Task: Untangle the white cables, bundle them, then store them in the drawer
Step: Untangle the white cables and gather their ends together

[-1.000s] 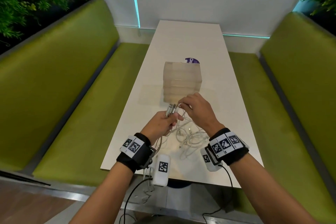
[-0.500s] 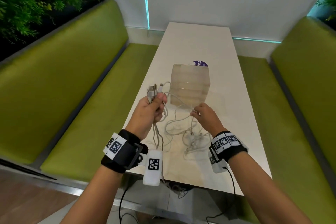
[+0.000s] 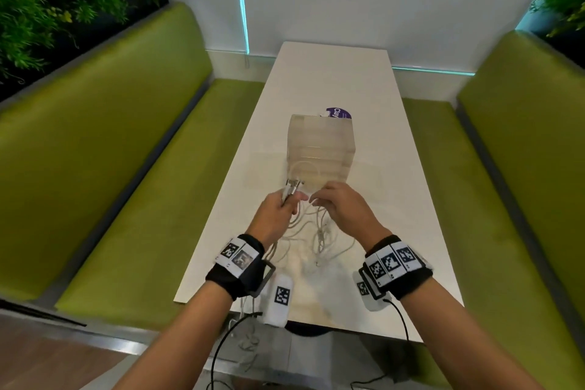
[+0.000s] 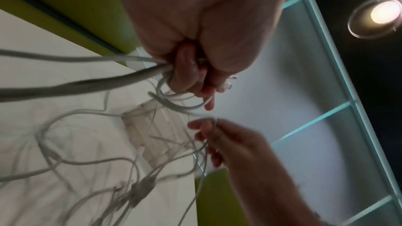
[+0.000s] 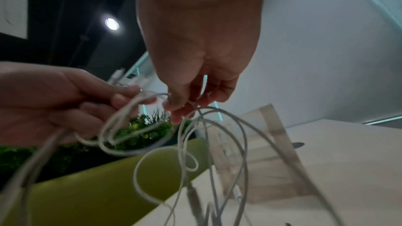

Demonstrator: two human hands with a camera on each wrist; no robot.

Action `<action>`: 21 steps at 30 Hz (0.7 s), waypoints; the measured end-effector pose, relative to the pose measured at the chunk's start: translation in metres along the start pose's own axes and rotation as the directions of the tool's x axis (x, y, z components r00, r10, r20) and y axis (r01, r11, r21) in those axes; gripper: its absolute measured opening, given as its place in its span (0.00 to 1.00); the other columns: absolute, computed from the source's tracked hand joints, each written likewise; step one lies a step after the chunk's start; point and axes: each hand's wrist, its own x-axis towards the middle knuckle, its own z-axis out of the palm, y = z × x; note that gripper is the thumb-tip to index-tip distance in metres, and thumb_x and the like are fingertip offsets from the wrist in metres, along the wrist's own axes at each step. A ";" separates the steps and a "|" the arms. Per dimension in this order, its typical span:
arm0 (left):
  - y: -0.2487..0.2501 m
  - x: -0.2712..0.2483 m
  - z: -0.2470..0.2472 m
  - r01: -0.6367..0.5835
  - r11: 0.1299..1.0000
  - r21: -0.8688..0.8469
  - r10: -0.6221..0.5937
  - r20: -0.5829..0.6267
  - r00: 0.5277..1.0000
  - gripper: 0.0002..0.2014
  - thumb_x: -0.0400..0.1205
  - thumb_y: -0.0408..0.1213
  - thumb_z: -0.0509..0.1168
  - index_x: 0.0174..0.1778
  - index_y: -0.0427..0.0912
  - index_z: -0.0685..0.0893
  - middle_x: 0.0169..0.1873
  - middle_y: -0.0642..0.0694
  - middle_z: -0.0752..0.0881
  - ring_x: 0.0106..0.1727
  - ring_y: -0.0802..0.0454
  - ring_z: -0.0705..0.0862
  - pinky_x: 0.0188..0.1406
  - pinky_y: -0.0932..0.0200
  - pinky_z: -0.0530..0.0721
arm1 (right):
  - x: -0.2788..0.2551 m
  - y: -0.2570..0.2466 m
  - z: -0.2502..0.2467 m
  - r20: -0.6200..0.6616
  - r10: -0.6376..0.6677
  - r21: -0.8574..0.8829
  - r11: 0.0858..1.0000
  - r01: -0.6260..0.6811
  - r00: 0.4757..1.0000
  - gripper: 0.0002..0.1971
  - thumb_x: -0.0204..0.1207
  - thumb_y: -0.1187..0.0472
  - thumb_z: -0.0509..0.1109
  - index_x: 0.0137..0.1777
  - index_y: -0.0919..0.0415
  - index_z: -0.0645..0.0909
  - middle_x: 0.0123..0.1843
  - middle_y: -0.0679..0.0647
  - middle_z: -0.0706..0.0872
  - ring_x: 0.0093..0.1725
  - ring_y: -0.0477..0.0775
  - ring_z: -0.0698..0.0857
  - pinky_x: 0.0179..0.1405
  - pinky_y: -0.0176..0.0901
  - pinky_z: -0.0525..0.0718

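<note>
Several white cables point(image 3: 319, 239) lie tangled on the white table point(image 3: 395, 199), just in front of a translucent drawer unit point(image 3: 319, 149). My left hand point(image 3: 278, 210) grips a bunch of them in a fist, with the plug ends point(image 3: 292, 188) sticking out above it. In the left wrist view the strands point(image 4: 87, 161) hang from that fist point(image 4: 189, 75) down to the table. My right hand point(image 3: 335, 209) is close beside it. The right wrist view shows its fingertips point(image 5: 185, 107) pinching a cable loop point(image 5: 217, 143). All drawers look shut.
A purple-labelled disc point(image 3: 338, 112) lies behind the drawer unit. Green benches point(image 3: 126, 168) flank the narrow table on both sides, with a white wall at its far end. Some cable ends hang off the near table edge point(image 3: 247, 336).
My left hand, raised and out to the left half a second ago, has come down and right with its bunch. Both hands now meet in front of the drawer unit.
</note>
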 end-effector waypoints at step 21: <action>0.024 0.010 -0.032 -0.035 0.998 -0.056 0.029 -0.105 0.994 0.14 0.87 0.36 0.56 0.35 0.45 0.77 0.26 0.51 0.70 0.22 0.59 0.67 0.21 0.65 0.65 | -0.001 0.015 0.022 -0.116 0.127 -0.008 0.992 -0.128 0.985 0.15 0.78 0.64 0.65 0.63 0.58 0.70 0.48 0.54 0.83 0.44 0.56 0.80 0.40 0.47 0.77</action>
